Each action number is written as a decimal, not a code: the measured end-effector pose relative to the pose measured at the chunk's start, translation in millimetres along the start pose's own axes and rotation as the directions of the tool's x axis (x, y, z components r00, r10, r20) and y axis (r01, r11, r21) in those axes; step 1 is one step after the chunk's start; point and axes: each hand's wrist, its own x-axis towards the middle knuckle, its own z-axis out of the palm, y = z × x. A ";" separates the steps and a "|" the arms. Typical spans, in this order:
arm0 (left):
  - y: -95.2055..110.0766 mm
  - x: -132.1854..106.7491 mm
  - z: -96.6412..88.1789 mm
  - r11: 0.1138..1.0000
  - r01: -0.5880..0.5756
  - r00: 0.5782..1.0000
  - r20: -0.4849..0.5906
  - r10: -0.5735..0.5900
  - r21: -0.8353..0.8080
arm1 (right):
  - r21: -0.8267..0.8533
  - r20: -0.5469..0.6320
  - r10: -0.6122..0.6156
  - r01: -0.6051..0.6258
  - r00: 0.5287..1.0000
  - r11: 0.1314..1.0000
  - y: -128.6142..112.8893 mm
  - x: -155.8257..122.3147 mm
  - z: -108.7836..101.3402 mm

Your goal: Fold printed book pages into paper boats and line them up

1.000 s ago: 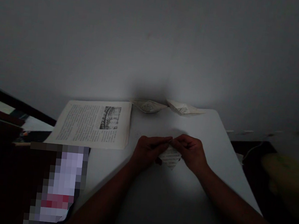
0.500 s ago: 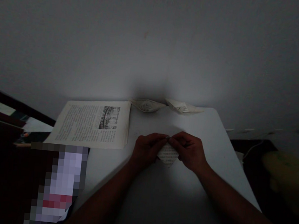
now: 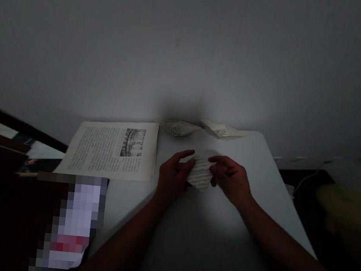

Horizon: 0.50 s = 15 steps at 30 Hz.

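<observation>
Here, the bare left hand pinches a small off-white diamond of folded, printed paper.
The bare right hand touches its right corner, grip unclear.

Folded paper btwn L hand & R hand, over table.
Behind: two paper boats side by side at far edge, nr wall; page stack on table's L.
</observation>
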 end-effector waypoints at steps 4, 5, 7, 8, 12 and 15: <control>2.2 0.5 -0.4 1.000 -0.014 0.998 -0.058 0.012 -0.019 | 0.013 0.034 0.003 -0.004 0.999 1.000 0.8 -0.6 0.6; 2.6 0.5 -0.4 1.000 -0.015 0.998 -0.065 0.014 -0.024 | 0.016 0.040 0.003 -0.003 0.999 1.000 1.6 -0.9 0.7; 2.6 0.4 -0.4 1.000 -0.010 0.998 -0.061 0.008 -0.029 | 0.034 0.042 -0.005 0.004 0.999 0.999 3.1 -1.2 0.5; 1.9 0.3 -0.7 0.999 -0.004 0.999 -0.047 0.003 -0.032 | 0.050 0.039 -0.009 0.007 0.999 0.999 3.6 -1.1 0.2; -6.0 1.5 -5.0 0.994 -0.045 0.991 0.120 0.057 -0.103 | 0.237 0.006 0.041 -0.041 0.999 0.971 2.5 1.1 -2.5; -12.3 3.7 -10.7 0.965 -0.164 0.939 0.268 0.217 -0.205 | 0.374 0.040 0.189 -0.190 0.981 0.908 -1.2 3.8 -5.6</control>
